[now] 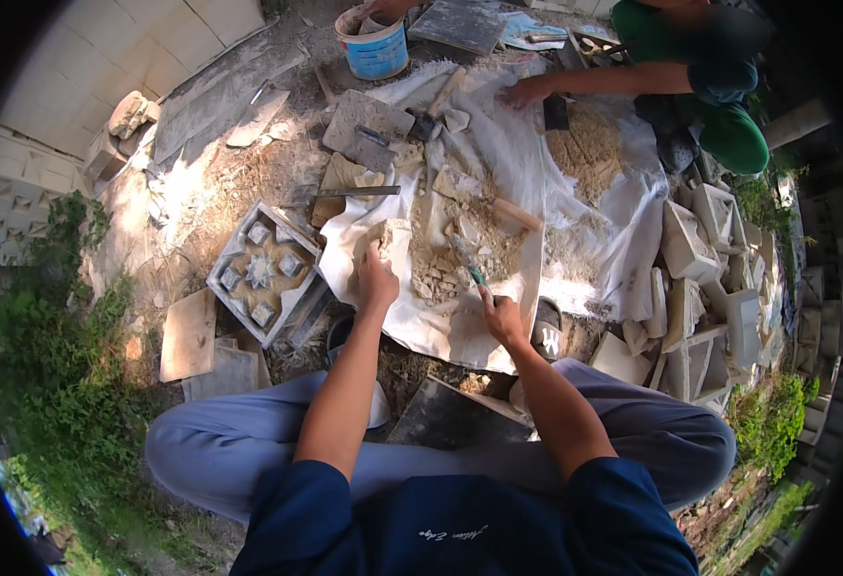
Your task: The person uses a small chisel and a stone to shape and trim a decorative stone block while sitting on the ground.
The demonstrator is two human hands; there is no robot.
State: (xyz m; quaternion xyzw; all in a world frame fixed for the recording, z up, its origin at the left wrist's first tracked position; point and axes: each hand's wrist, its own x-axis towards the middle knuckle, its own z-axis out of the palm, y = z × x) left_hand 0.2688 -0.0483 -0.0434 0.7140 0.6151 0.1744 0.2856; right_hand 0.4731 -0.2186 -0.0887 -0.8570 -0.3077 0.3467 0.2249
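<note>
My left hand (378, 280) is closed around the near end of a pale, rough-edged block (391, 240), held over a white sheet (340, 252). In my right hand (502, 318) is a small hand tool with a green handle and a narrow grey blade (463, 253). Its blade points away from me, over broken pale rubble (433, 278), and its exact kind is not clear. Just beyond that tool, a thick wooden handle (517, 214) lies across the rubble. The block and the blade are apart.
A square mould-like frame with a star pattern (263, 269) lies at left. Cast blocks (698, 240) are piled at right. Farther off are a blue bucket (378, 53), a hammer (445, 93) and a sand heap (584, 149). Another person's hand (527, 92) reaches over the sheet.
</note>
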